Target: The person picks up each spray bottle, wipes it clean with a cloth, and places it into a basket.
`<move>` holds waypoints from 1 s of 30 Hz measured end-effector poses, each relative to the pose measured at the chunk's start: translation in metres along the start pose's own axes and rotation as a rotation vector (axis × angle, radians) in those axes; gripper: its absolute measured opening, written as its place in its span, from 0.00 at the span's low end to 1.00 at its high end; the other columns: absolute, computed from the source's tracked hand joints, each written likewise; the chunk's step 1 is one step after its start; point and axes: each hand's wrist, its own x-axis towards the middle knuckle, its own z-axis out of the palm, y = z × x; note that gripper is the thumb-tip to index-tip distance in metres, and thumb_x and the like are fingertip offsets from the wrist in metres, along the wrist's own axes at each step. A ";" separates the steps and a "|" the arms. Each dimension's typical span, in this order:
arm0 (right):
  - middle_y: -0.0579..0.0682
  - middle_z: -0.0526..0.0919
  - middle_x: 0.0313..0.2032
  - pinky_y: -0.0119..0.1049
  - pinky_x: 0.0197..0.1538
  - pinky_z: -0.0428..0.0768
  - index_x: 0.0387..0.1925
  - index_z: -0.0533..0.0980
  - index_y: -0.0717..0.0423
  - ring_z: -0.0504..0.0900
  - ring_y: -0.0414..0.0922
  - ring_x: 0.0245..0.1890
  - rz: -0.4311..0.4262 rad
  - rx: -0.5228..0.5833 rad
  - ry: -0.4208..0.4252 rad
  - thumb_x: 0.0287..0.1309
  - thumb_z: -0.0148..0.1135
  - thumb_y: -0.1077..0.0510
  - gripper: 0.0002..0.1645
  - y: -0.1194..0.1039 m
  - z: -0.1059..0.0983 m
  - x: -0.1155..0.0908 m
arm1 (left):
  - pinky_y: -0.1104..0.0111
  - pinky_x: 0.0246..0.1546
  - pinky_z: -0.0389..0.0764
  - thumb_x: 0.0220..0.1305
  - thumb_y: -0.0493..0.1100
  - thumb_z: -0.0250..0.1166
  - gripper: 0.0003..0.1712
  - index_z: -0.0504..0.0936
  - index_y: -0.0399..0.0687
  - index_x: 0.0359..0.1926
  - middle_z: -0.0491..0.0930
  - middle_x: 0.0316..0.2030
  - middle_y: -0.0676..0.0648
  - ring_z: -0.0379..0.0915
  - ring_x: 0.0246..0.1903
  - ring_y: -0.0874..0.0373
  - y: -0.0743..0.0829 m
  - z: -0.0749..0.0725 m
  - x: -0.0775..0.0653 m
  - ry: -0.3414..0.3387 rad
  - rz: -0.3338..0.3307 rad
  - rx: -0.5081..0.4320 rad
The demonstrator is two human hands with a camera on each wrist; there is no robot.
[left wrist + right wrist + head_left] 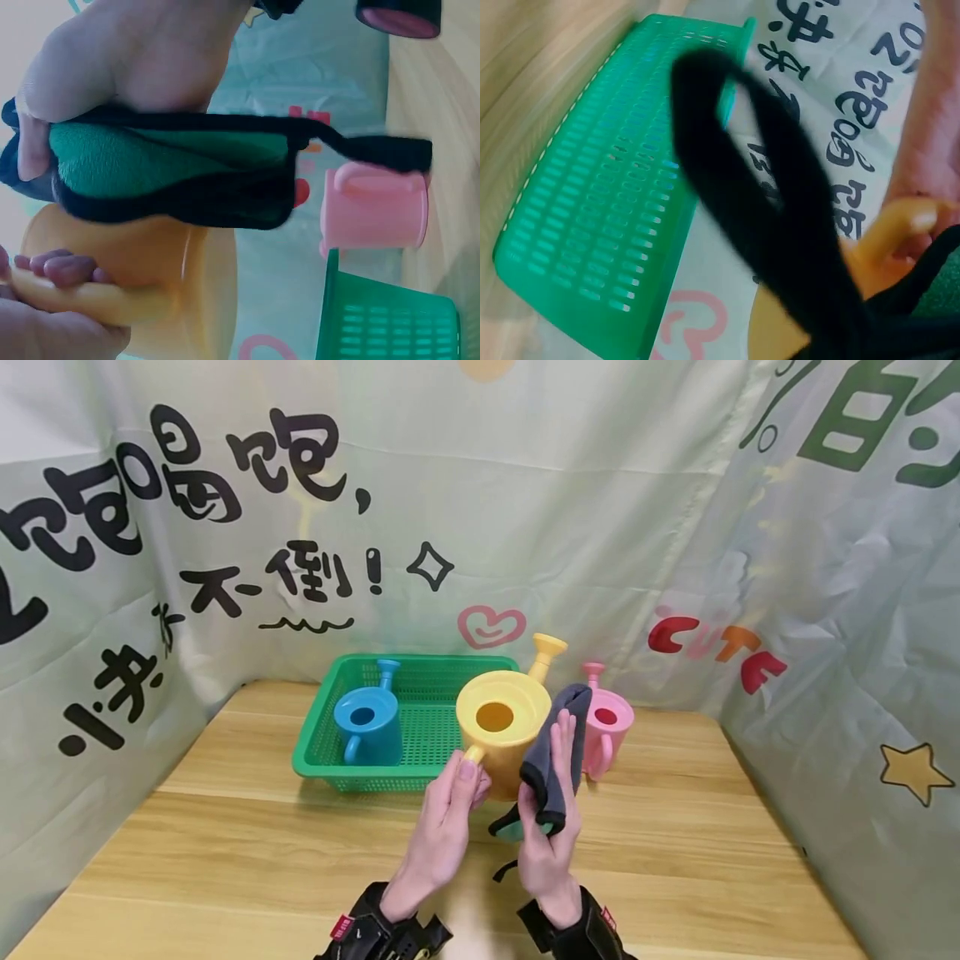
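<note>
My left hand point(446, 810) grips the handle of a yellow watering can point(506, 693), holding it raised above the table with its spout pointing away. On the can's right side, my right hand point(553, 818) holds a folded grey cloth point(547, 764) with black edging. Its fingers point up along the cloth, and its thumb hooks over the near edge. The cloth's green inner face point(172, 161) and a black hanging loop point(382, 154) show in the left wrist view. Much of the can's right side is hidden behind the cloth.
A green plastic basket point(311, 747) stands at the back left, with a blue watering can point(378, 727) inside. Behind the cloth, to the right, a pink watering can point(611, 731) sits on the wooden table point(675, 860). Printed fabric point(585, 527) walls the back and sides.
</note>
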 end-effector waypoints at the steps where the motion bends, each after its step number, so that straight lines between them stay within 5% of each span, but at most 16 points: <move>1: 0.58 0.56 0.78 0.38 0.81 0.50 0.72 0.57 0.74 0.47 0.50 0.81 -0.046 -0.022 -0.005 0.67 0.46 0.74 0.33 0.001 0.001 -0.001 | 0.68 0.29 0.69 0.82 0.36 0.36 0.16 0.66 0.37 0.35 0.64 0.25 0.43 0.63 0.26 0.58 0.000 0.000 0.000 -0.023 0.001 -0.002; 7: 0.61 0.59 0.76 0.46 0.82 0.46 0.70 0.62 0.74 0.46 0.57 0.81 -0.232 -0.106 0.005 0.73 0.52 0.57 0.32 0.008 0.005 -0.004 | 0.72 0.31 0.72 0.81 0.36 0.38 0.16 0.69 0.42 0.36 0.68 0.26 0.46 0.66 0.27 0.57 0.003 0.000 0.000 -0.098 0.003 0.044; 11: 0.58 0.59 0.77 0.44 0.82 0.48 0.71 0.60 0.72 0.46 0.54 0.81 -0.204 -0.057 0.019 0.73 0.51 0.60 0.32 0.007 0.005 -0.001 | 0.73 0.30 0.69 0.80 0.33 0.40 0.15 0.70 0.43 0.34 0.67 0.24 0.48 0.64 0.26 0.65 0.001 0.003 -0.001 -0.125 0.085 0.110; 18: 0.53 0.59 0.78 0.33 0.80 0.52 0.73 0.57 0.70 0.50 0.45 0.80 0.049 0.113 0.110 0.65 0.41 0.76 0.35 -0.004 -0.002 0.007 | 0.60 0.52 0.61 0.81 0.39 0.42 0.16 0.72 0.48 0.34 0.72 0.25 0.52 0.68 0.34 0.66 -0.002 0.006 -0.006 -0.122 0.104 0.268; 24: 0.53 0.61 0.77 0.31 0.78 0.55 0.76 0.55 0.63 0.58 0.42 0.77 0.367 0.419 0.289 0.77 0.40 0.65 0.30 -0.009 -0.009 0.015 | 0.56 0.55 0.62 0.76 0.36 0.49 0.12 0.71 0.51 0.33 0.68 0.24 0.55 0.66 0.31 0.65 -0.004 0.010 -0.008 -0.127 0.197 0.408; 30: 0.55 0.64 0.73 0.34 0.73 0.68 0.76 0.55 0.59 0.68 0.44 0.71 0.487 0.562 0.371 0.79 0.40 0.60 0.29 -0.014 -0.007 0.014 | 0.59 0.55 0.61 0.75 0.37 0.53 0.11 0.68 0.52 0.32 0.63 0.25 0.55 0.65 0.33 0.64 -0.004 0.013 -0.009 -0.128 0.258 0.500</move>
